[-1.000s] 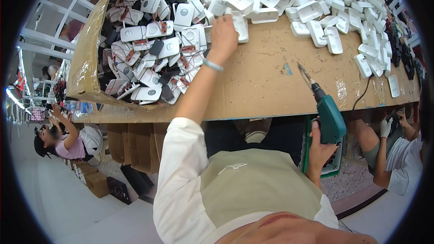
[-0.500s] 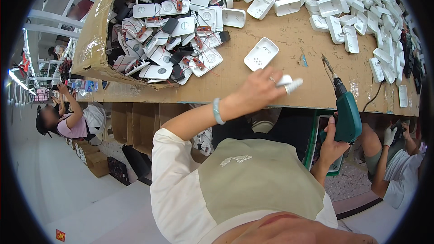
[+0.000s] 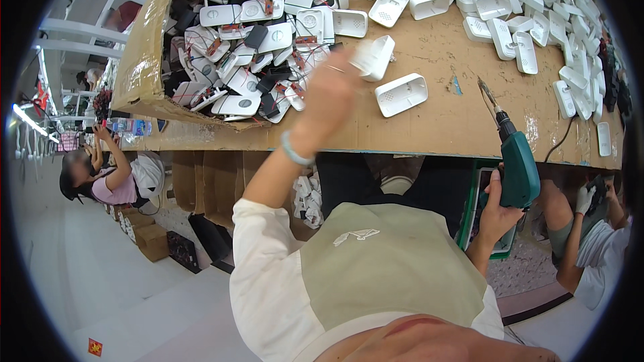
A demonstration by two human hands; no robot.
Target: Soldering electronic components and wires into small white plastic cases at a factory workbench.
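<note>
- Across the upper part of the view is a wide table, and brown cardboard covers its top.
- At the left side of this table stands a big cardboard box, which has shiny tape on its wall.
- Beyond the table, to the left, is a co-worker in a pink shirt; to the right is another co-worker, with a white glove on one hand.
- Over the far and right parts of the table, many white shells lie in a loose heap, and some of them show their hollow side.
- Inside the box is a crowded pile of white cases, with red wires and black blocks among them.
- Below the table edge, partly behind the right forearm, one can see a green crate.
- A green drill is at the near edge of the table, to the right, and its thin tip points toward the far side.
- The right hand is closed around the handle of this drill.
- The left hand is above the table, near the right edge of the pile; it is blurred, so I cannot tell if its fingers are wide or narrow, or if they hold something.
- Just beside its fingers is one tilted shell, and nearer to the person lies a single shell, well apart from the heap.
- Around the left wrist is a pale bracelet.
- On the cardboard, near the drill's tip, is a small blue scrap.
</note>
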